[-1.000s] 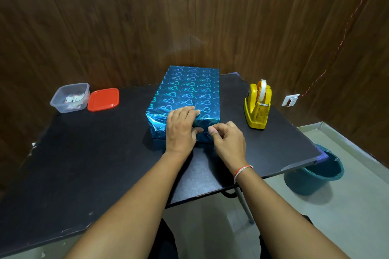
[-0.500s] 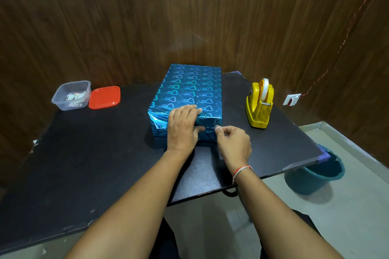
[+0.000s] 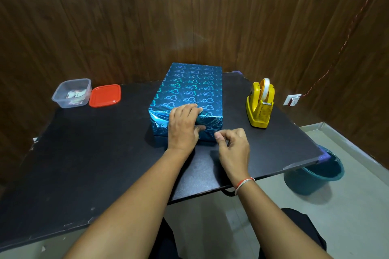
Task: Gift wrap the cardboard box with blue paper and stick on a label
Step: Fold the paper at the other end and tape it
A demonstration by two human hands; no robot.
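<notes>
- Left hand (image 3: 184,126): lies on the near end of the wrapped box (image 3: 189,94) at table (image 3: 84,164) centre, fingers over the top edge, thumb pressing the folded flap. Maintain pressure.
- Right hand (image 3: 232,146): fingers curled, pinching; contents cannot be told. It sits just beside the box's near right corner. Presumably tape goes across the flap seam.

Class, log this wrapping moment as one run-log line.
left hand presses end flap of wrapped box | right hand pinched beside it | tape dispenser right | label pending
</notes>
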